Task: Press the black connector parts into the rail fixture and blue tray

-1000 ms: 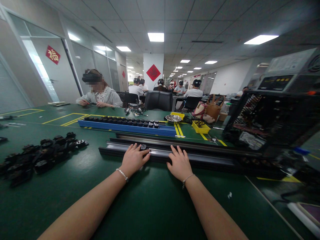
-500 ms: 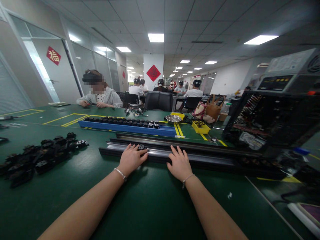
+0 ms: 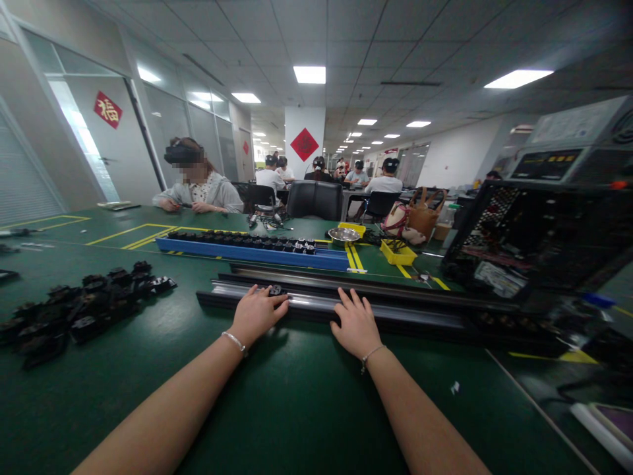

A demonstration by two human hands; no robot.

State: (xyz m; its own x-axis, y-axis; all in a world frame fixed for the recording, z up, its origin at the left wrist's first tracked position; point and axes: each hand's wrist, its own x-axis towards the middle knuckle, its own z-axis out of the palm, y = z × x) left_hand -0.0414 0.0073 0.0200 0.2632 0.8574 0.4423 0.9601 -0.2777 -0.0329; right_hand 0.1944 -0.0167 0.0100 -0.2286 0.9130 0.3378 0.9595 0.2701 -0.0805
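Observation:
A long black metal rail (image 3: pixel 311 302) with a shiny channel lies across the green table in front of me. My left hand (image 3: pixel 257 311) is on its left part, fingers and thumb closed around a small black socket module (image 3: pixel 277 290) in the channel; my fingers hide part of the module. Farther right, my right hand (image 3: pixel 356 323) rests on the same rail with its fingers spread and nothing held. Just behind runs a second dark rail (image 3: pixel 297 277). On the left of the table is a heap of black socket modules (image 3: pixel 93 297).
A blue tray (image 3: pixel 247 256) with a row of black modules lies behind the rails. Beyond are a metal bowl (image 3: pixel 343 235) and a yellow bin (image 3: pixel 398 253). An open black computer case (image 3: pixel 524 244) stands at the right. A co-worker (image 3: pixel 198 185) sits across the table.
My left hand has shifted slightly left along the rail, and the black socket module has moved with it. My right hand stays in place.

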